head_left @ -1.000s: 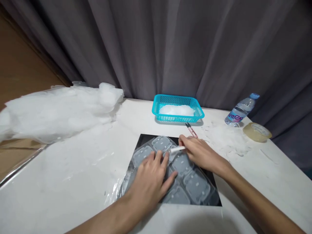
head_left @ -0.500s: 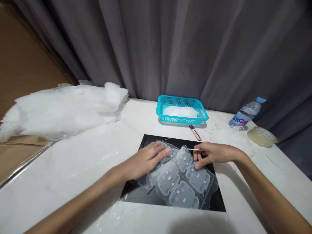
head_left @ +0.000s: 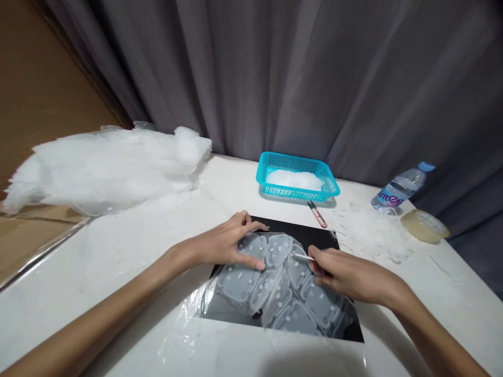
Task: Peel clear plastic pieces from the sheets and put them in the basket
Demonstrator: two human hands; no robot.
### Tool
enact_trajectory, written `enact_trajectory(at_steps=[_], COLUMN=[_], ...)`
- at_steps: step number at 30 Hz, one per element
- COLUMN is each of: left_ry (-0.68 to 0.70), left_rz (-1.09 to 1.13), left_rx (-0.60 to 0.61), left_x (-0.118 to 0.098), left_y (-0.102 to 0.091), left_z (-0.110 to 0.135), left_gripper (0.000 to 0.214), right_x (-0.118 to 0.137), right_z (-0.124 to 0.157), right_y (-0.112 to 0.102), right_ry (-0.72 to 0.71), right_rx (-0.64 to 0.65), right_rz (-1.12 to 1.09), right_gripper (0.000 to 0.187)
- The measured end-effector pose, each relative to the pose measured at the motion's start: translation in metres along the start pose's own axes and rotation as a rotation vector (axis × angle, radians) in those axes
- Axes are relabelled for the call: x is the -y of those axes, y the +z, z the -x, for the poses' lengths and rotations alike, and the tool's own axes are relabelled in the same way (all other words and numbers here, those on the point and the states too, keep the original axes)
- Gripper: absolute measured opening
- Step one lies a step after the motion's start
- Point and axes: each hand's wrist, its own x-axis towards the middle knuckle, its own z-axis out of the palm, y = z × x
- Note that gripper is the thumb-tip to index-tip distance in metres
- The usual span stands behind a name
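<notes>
A translucent plastic sheet [head_left: 239,283] with rounded panel outlines and small white spots lies folded and buckled on a black mat [head_left: 316,236]. My left hand [head_left: 231,238] rests at the sheet's upper left, its thumb and index finger spread apart, the thumb touching the plastic. In my closed right hand [head_left: 334,269] is a thin white stick [head_left: 303,257], whose tip points left over the sheet's upper right panels. What the stick's other end looks like is hidden by the fingers.
Behind the mat stands a turquoise basket [head_left: 297,193] holding white film pieces. Pink-handled thread snips [head_left: 319,215] lie before it. A water bottle [head_left: 401,191], a tape roll [head_left: 424,226] and clear scraps [head_left: 373,233] are at right. A large white plastic heap [head_left: 113,170] fills the left.
My left hand has shifted up and left, and its fingers have spread. The sheet has opened out leftward, showing more panels. My right hand has come slightly nearer with the stick.
</notes>
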Motion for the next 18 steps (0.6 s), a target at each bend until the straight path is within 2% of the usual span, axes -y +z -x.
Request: enact_trajectory(at_steps=[3,6,10,12,15,18], left_ry=[0.0,0.035,0.068,0.015,-0.12,-0.258], left_rz=[0.02,-0.012,-0.226,-0.355,-0.51,-0.568], left_rx=[-0.051,-0.109,-0.218,-0.299,-0.425,-0.405], left_x=[0.004,0.006,-0.004,-0.014,-0.033,-0.048], left_y=[0.005,0.011,0.029,0.045,0.07,0.079], left_z=[0.007,0.013,0.023,0.028,0.035,0.038], left_gripper=[0.064,0.056,0.053,0.049,0.043,0.042], right_x=[-0.007,-0.016,-0.015,-0.009,0.003,0.013], right_z=[-0.003,-0.017,-0.051,-0.069,-0.093,-0.11], right_y=[-0.008,-0.028,-0.053,-0.056,-0.05,-0.038], right_ry=[-0.066,-0.085,-0.077,-0.117,-0.176,-0.235], right_rx=[-0.069,-0.268,-0.474,-0.506,-0.511,-0.515], right_rz=[0.041,0.132,0.405,0.573,0.657,0.667], right_gripper=[0.016,0.022,0.035,0.04,0.045,0.041])
